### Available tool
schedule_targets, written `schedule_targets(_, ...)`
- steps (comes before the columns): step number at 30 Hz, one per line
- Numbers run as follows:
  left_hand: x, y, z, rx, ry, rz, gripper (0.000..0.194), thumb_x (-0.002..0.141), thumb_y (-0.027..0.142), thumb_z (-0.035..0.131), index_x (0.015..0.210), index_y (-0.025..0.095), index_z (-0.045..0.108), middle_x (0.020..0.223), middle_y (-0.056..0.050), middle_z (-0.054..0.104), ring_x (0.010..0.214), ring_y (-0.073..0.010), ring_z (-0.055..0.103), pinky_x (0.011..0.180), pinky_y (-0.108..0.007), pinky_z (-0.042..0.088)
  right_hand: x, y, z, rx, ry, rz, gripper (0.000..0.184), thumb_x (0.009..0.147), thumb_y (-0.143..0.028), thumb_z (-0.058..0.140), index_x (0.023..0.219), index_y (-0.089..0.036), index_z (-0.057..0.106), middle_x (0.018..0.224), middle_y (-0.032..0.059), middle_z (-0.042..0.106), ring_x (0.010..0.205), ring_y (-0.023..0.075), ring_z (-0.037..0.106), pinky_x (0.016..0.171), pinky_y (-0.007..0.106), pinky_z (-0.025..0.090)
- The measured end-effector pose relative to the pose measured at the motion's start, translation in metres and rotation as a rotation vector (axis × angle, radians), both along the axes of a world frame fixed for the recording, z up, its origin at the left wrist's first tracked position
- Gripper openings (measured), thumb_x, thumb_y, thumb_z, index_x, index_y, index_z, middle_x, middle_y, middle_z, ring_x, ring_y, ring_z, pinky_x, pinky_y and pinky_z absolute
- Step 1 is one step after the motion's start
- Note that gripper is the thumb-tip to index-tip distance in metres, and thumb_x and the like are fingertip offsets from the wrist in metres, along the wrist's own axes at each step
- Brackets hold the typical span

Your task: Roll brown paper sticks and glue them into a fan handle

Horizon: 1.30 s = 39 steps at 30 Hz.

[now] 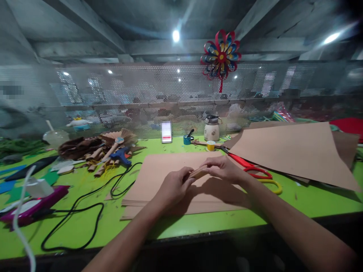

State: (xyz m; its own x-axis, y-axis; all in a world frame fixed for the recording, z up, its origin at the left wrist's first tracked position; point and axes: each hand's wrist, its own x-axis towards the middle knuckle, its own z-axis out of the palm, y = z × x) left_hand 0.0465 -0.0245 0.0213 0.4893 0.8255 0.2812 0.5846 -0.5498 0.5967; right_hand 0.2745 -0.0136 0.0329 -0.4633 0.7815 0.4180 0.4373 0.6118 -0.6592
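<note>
Left hand: our grip pinches the eight o'clock end of a narrow folded paper strip.
Right hand: our fingertips pinch its two o'clock end.
Folded strip: we have it over the brown sheets, mid-desk.
Progress: we judge this strip mostly folded; the sheets below lie flat, unfolded.
Scissors: three o'clock from our hands, unused.
Glue gun: ten o'clock, also unused.

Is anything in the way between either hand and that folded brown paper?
Nothing visible: the left hand and right hand both hold the folded brown paper above the brown sheets. The scissors lie to the right, not between.
</note>
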Motion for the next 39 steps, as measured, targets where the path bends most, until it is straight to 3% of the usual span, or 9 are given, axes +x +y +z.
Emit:
schedule_targets(5,0.001,-0.002,0.003,-0.058,0.003,0.022,0.029,0.087,0.037,0.051,0.089,0.015,0.069,0.074,-0.005,0.065,0.066,-0.0169,0.052,0.059,-0.026,0.034,0.0,0.006,-0.009,0.069,0.017,-0.004,0.025,0.083,-0.035,0.064,0.097,-0.017,0.072,0.083,0.006,0.067,0.073,0.0156,0.055,0.066,0.028,0.045)
schedule_targets(11,0.003,-0.005,0.004,-0.387,-0.277,-0.042,0.037,0.079,0.048,0.061,0.077,0.011,0.063,0.064,0.0,0.052,0.057,-0.0113,0.043,0.05,-0.022,0.028,-0.002,0.008,-0.014,-0.238,0.149,0.043,0.035,0.081,-0.046,0.063,0.081,-0.012,0.071,0.064,0.001,0.06,0.059,0.0107,0.048,0.055,0.023,0.037)
schedule_targets(16,0.002,-0.019,0.016,-0.742,-0.571,-0.169,0.034,0.081,0.05,0.061,0.082,0.015,0.061,0.08,-0.003,0.058,0.069,-0.0132,0.051,0.058,-0.022,0.041,0.0,0.01,-0.016,-0.352,0.2,0.068,0.039,0.08,-0.051,0.063,0.071,-0.013,0.065,0.053,-0.0035,0.048,0.049,0.0075,0.037,0.049,0.022,0.028)
schedule_targets(21,0.002,-0.023,0.014,-0.93,-0.66,-0.243,0.033,0.083,0.047,0.06,0.09,0.015,0.06,0.089,-0.009,0.06,0.078,-0.0172,0.058,0.069,-0.028,0.047,0.0,0.015,-0.024,-0.416,0.243,0.114,0.044,0.08,-0.05,0.063,0.056,-0.016,0.049,0.049,-0.0058,0.037,0.049,0.0076,0.031,0.05,0.023,0.025)
schedule_targets(29,0.003,-0.018,0.008,-1.0,-0.709,-0.286,0.031,0.084,0.042,0.063,0.087,0.011,0.062,0.086,-0.01,0.061,0.071,-0.0172,0.058,0.069,-0.032,0.05,-0.01,0.005,-0.029,-0.613,0.403,0.123,0.05,0.077,-0.054,0.067,0.054,-0.02,0.038,0.049,-0.0068,0.032,0.048,0.0086,0.032,0.052,0.025,0.032)
schedule_targets(34,0.001,-0.017,0.009,-1.016,-0.703,-0.333,0.029,0.087,0.037,0.059,0.092,0.009,0.063,0.087,-0.014,0.064,0.071,-0.0186,0.061,0.071,-0.034,0.05,-0.014,0.003,-0.034,-0.605,0.428,0.107,0.049,0.075,-0.058,0.066,0.057,-0.019,0.042,0.051,-0.0049,0.036,0.052,0.0108,0.038,0.051,0.025,0.034)
schedule_targets(39,-0.001,-0.013,0.005,-1.018,-0.693,-0.271,0.028,0.084,0.038,0.064,0.087,0.011,0.06,0.082,-0.01,0.062,0.069,-0.0177,0.061,0.069,-0.033,0.05,-0.016,0.01,-0.039,-0.568,0.391,0.087,0.046,0.077,-0.057,0.065,0.059,-0.019,0.044,0.051,-0.0053,0.035,0.051,0.0102,0.037,0.05,0.025,0.032)
